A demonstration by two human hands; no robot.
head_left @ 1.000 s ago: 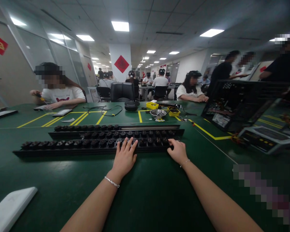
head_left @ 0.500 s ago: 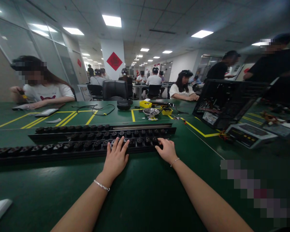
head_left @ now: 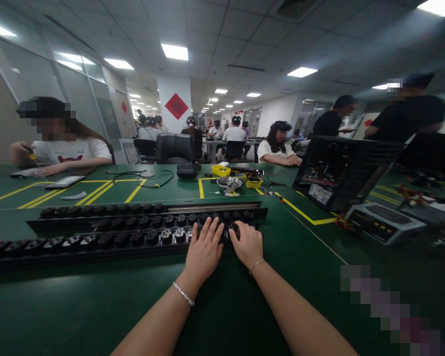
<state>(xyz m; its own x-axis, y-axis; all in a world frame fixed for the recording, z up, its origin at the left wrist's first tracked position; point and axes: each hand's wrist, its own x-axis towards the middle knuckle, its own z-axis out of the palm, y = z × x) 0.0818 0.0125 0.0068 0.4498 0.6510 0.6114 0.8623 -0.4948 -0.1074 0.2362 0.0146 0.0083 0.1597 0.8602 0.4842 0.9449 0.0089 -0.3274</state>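
Note:
Three long black power strips (head_left: 131,240) with rows of round socket-like modules lie side by side across the green table. My left hand (head_left: 202,252) rests palm down on the nearest strip, fingers stretched out and slightly apart, covering some modules. Close beside it, my right hand (head_left: 247,243) curls over the right end of the same strip. Its thumb and index finger are at a dark module there, and the other fingers are bent over the strip's edge. The middle strip (head_left: 133,222) and the far strip (head_left: 96,210) lie just beyond my hands.
An open computer case (head_left: 346,165) and a power supply unit (head_left: 385,222) stand on the right. Farther back are a metal bowl (head_left: 229,184), a yellow bin (head_left: 221,170) and black cables (head_left: 141,174). People sit across the table; others stand at right.
My left hand has slid right along the nearest strip, closer to my right hand. My right hand has shifted slightly left. The view has tilted up a little, so the scene sits lower.

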